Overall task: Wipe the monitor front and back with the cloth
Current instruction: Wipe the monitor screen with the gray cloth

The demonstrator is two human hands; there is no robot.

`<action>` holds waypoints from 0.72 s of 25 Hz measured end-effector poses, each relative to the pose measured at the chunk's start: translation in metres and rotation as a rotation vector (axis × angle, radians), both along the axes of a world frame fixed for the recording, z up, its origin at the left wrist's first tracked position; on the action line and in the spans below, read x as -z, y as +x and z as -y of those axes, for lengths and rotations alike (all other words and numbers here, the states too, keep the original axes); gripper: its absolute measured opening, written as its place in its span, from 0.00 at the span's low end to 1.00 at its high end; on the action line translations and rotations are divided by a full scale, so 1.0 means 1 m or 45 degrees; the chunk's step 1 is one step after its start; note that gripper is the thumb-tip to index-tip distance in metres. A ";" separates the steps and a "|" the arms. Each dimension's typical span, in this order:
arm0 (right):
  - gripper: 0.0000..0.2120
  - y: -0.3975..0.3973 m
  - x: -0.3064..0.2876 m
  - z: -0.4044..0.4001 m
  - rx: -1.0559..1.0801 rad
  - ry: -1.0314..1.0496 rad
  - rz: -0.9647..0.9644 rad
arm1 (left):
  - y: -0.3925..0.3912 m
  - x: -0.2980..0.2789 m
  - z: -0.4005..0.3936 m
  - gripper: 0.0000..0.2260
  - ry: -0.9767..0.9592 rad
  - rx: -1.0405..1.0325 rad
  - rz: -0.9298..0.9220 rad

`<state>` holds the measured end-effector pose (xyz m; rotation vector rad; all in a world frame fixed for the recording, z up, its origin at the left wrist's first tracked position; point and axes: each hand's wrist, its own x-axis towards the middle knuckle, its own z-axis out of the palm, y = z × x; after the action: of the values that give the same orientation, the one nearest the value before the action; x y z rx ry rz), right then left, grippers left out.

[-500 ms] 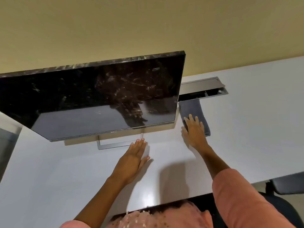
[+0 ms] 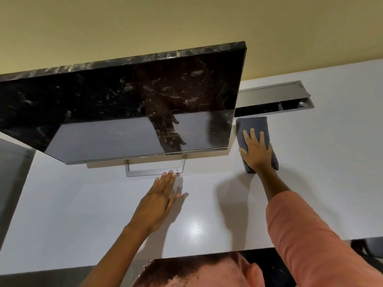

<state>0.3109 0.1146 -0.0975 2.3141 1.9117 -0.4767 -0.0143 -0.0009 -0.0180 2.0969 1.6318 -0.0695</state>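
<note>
Right hand [image 2: 256, 151] lies flat, fingers spread, on the folded grey cloth [image 2: 261, 129], which rests on the white desk [image 2: 331, 162] just right of the monitor [image 2: 132, 108], long axis running near to far. Left hand [image 2: 158, 198] is open and empty by the stand [image 2: 154, 172], farther from the cloth. From the cloth, the smudged screen lies to the left, so the right hand is the likelier one to carry it across.

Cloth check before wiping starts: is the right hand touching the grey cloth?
Touching. The head view shows the right hand lying flat on the folded cloth, fingers spread across it, no gap.
</note>
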 end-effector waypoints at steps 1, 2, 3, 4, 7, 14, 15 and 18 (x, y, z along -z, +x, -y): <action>0.31 -0.005 0.000 0.007 0.005 0.029 -0.008 | 0.000 0.001 0.000 0.28 0.003 -0.006 0.012; 0.30 -0.012 -0.001 0.016 0.015 0.086 -0.041 | 0.000 0.001 0.001 0.28 0.002 -0.012 0.031; 0.29 -0.021 -0.002 0.028 0.025 0.159 -0.085 | 0.000 0.001 0.001 0.28 0.008 -0.016 0.053; 0.29 -0.032 -0.004 0.041 0.034 0.224 -0.126 | 0.001 0.000 0.002 0.28 0.017 -0.009 0.065; 0.32 -0.064 -0.008 0.085 0.008 0.217 -0.126 | 0.002 -0.001 0.004 0.26 0.027 0.036 0.068; 0.27 -0.101 -0.018 0.134 0.010 0.254 -0.308 | 0.009 -0.012 0.002 0.20 -0.184 -0.275 0.428; 0.27 -0.110 -0.022 0.138 0.000 0.273 -0.336 | 0.007 -0.015 0.002 0.18 -0.246 -0.361 0.499; 0.27 -0.146 -0.042 0.158 -0.088 0.384 -0.531 | -0.001 -0.030 0.009 0.14 -0.608 -0.724 0.846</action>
<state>0.1653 -0.0432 -0.0558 2.4690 2.3907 -0.7624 -0.0150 -0.0097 0.0125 1.0826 1.5186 0.3517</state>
